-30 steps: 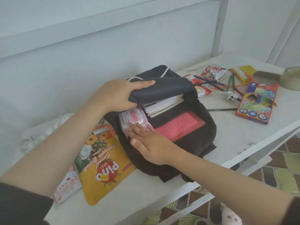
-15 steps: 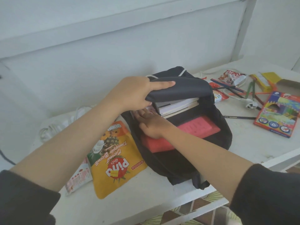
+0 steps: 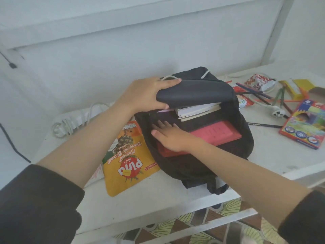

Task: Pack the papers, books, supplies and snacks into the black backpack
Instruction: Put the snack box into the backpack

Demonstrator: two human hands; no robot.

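Head camera looks down, close over table (image 3: pixel 158 198)

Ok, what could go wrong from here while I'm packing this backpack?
If your left hand lets go of the flap, it may drop over the opening onto your right hand. The backpack lies near the front edge of the table; pushing things in hard could slide it off. The loose pencils could roll away.

A white table (image 3: pixel 274 155) stands against a white panelled wall (image 3: pixel 123 50). At its left end lies a white power strip (image 3: pixel 82 114) with its cord coiled beside it. A black cable (image 3: pixel 16 151) runs down the far left. A white plug (image 3: pixel 277 112) lies on the right side of the table. Patterned brown and green floor tiles (image 3: pixel 184 224) show below the front edge.
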